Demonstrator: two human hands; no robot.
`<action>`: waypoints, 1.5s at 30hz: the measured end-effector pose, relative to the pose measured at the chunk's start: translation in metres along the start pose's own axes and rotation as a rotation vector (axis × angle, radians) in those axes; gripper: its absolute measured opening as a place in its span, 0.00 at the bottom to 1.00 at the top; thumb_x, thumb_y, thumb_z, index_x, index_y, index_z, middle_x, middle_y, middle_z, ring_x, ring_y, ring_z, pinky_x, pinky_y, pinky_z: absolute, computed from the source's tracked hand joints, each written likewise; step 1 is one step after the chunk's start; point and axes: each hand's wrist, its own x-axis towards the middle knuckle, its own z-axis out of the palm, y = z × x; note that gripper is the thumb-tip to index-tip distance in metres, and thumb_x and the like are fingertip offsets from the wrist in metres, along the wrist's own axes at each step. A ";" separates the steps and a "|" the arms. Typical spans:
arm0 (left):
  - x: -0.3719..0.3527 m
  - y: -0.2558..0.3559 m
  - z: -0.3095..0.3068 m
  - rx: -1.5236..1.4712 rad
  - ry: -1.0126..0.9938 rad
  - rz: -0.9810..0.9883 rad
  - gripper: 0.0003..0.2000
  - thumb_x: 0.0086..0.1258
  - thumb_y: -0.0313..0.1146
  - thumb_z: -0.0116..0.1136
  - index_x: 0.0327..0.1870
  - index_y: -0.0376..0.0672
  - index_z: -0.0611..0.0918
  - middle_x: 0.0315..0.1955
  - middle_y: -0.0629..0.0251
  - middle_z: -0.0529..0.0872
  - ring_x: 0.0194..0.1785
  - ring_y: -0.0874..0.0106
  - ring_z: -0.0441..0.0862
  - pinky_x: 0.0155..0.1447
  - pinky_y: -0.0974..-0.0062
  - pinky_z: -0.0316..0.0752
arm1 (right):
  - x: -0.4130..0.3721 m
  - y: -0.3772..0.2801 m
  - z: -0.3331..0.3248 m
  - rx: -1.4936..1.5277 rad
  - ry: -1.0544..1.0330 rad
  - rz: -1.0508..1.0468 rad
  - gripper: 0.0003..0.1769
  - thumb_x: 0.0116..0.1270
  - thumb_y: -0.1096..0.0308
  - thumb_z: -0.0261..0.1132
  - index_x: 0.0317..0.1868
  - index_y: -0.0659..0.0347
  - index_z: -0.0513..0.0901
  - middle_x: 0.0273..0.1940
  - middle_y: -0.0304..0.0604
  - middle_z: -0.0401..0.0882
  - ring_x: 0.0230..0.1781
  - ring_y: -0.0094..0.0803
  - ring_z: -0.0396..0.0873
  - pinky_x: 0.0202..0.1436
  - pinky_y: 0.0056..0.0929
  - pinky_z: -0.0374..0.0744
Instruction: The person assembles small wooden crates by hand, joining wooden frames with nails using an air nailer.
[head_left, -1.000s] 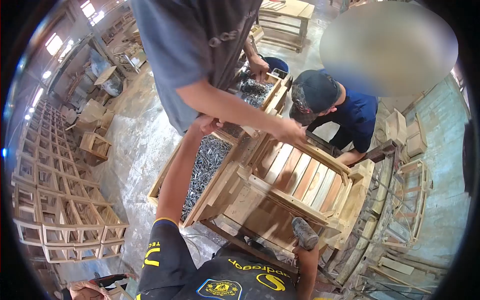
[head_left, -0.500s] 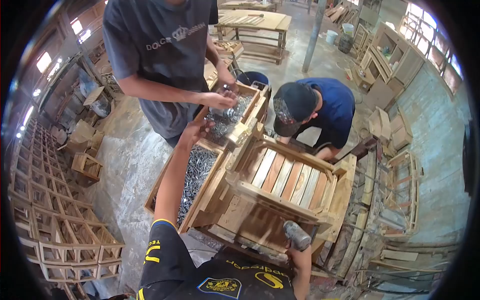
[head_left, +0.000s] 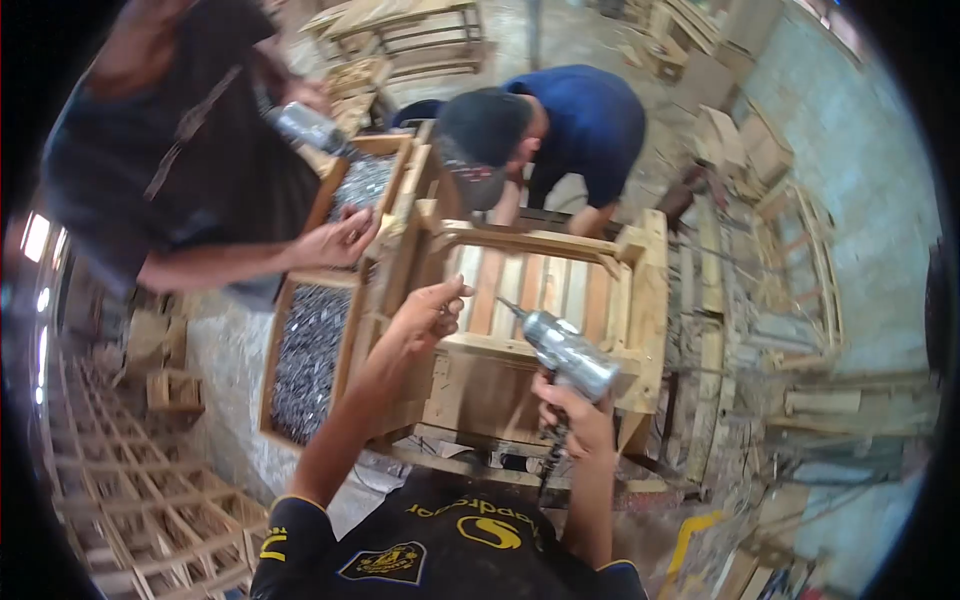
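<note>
My right hand (head_left: pixel 578 418) is wrapped around the grip of a silver power driver (head_left: pixel 572 352). Its thin bit points up and left over a wooden frame (head_left: pixel 535 350), and a dark hose hangs below the grip. Left of the bit, my left hand (head_left: pixel 430 312) has its fingers pinched together; whatever small thing lies between them is too blurred to make out. Beneath both hands, the frame encloses a row of light and reddish wooden slats (head_left: pixel 515 290).
At left stand a wooden box of screws (head_left: pixel 305 350) and another screw box (head_left: pixel 365 180). A co-worker in dark grey (head_left: pixel 190 150) holds another power driver (head_left: pixel 310 128). Another person in blue (head_left: pixel 590 120) bends over the far side. Stacked wooden frames (head_left: pixel 150 480) line the left.
My left hand has left the screw box and come over the frame. My right hand has raised the power driver towards the slats. The view has shifted, and the grey-shirted co-worker now holds a driver.
</note>
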 end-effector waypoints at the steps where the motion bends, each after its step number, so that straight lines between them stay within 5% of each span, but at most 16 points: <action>1: 0.023 -0.016 0.016 -0.036 0.031 -0.009 0.18 0.73 0.46 0.57 0.43 0.37 0.81 0.19 0.77 0.72 0.17 0.85 0.58 0.22 0.85 0.53 | 0.005 0.009 -0.009 0.037 0.007 0.026 0.19 0.53 0.77 0.69 0.47 0.67 0.77 0.32 0.41 0.80 0.18 0.23 0.72 0.20 0.22 0.71; 8: 0.131 -0.067 0.087 0.202 0.018 -0.106 0.14 0.75 0.44 0.54 0.35 0.41 0.80 0.19 0.76 0.73 0.16 0.83 0.60 0.20 0.84 0.53 | 0.048 0.059 -0.054 0.328 0.316 0.040 0.22 0.54 0.78 0.67 0.50 0.61 0.75 0.35 0.38 0.80 0.16 0.23 0.71 0.18 0.23 0.70; 12: 0.222 -0.093 0.086 0.309 -0.299 -0.273 0.14 0.74 0.44 0.56 0.34 0.42 0.81 0.21 0.74 0.77 0.18 0.82 0.64 0.23 0.82 0.59 | 0.086 0.077 -0.078 0.663 0.381 0.050 0.18 0.56 0.77 0.63 0.48 0.58 0.74 0.35 0.36 0.78 0.17 0.24 0.70 0.21 0.26 0.72; 14: 0.248 -0.095 0.101 0.339 -0.237 -0.375 0.15 0.76 0.43 0.53 0.35 0.39 0.78 0.16 0.77 0.70 0.13 0.85 0.52 0.17 0.83 0.47 | 0.107 0.090 -0.083 0.728 0.389 -0.010 0.16 0.57 0.77 0.62 0.46 0.56 0.73 0.35 0.35 0.76 0.18 0.24 0.70 0.23 0.28 0.74; 17: 0.287 -0.104 0.102 0.421 -0.283 -0.408 0.15 0.76 0.43 0.52 0.37 0.39 0.79 0.15 0.79 0.65 0.15 0.85 0.54 0.19 0.83 0.48 | 0.133 0.095 -0.086 0.782 0.423 -0.061 0.15 0.58 0.76 0.60 0.45 0.53 0.73 0.35 0.35 0.75 0.19 0.23 0.69 0.27 0.29 0.74; 24: 0.316 -0.110 0.124 0.523 -0.362 -0.275 0.15 0.77 0.43 0.50 0.38 0.41 0.83 0.16 0.82 0.64 0.17 0.84 0.57 0.21 0.82 0.51 | 0.181 0.114 -0.094 1.000 0.438 -0.149 0.15 0.58 0.75 0.58 0.44 0.47 0.73 0.36 0.31 0.76 0.18 0.21 0.67 0.28 0.25 0.70; 30: 0.330 -0.114 0.128 0.734 -0.445 -0.174 0.17 0.77 0.47 0.48 0.35 0.46 0.83 0.21 0.77 0.76 0.23 0.82 0.70 0.26 0.81 0.64 | 0.196 0.127 -0.109 1.015 0.432 -0.191 0.15 0.56 0.73 0.59 0.44 0.47 0.73 0.37 0.32 0.76 0.19 0.22 0.66 0.30 0.28 0.69; 36: 0.344 -0.119 0.123 0.672 -0.486 -0.174 0.16 0.77 0.47 0.49 0.40 0.45 0.84 0.22 0.77 0.72 0.22 0.83 0.64 0.25 0.82 0.59 | 0.202 0.129 -0.114 0.974 0.429 -0.249 0.12 0.59 0.73 0.59 0.45 0.52 0.73 0.37 0.36 0.75 0.18 0.24 0.67 0.31 0.32 0.72; 37: 0.344 -0.121 0.121 0.598 -0.503 -0.182 0.16 0.78 0.45 0.48 0.40 0.45 0.84 0.19 0.81 0.68 0.18 0.85 0.58 0.22 0.84 0.53 | 0.203 0.129 -0.114 0.977 0.423 -0.255 0.11 0.60 0.73 0.59 0.44 0.54 0.74 0.37 0.37 0.75 0.17 0.24 0.67 0.31 0.33 0.72; 45: 0.351 -0.116 0.118 0.506 -0.532 -0.288 0.14 0.79 0.41 0.47 0.44 0.43 0.82 0.18 0.82 0.67 0.18 0.86 0.57 0.22 0.85 0.51 | 0.208 0.131 -0.119 1.018 0.396 -0.213 0.11 0.62 0.72 0.58 0.46 0.53 0.74 0.41 0.39 0.78 0.18 0.25 0.68 0.31 0.33 0.72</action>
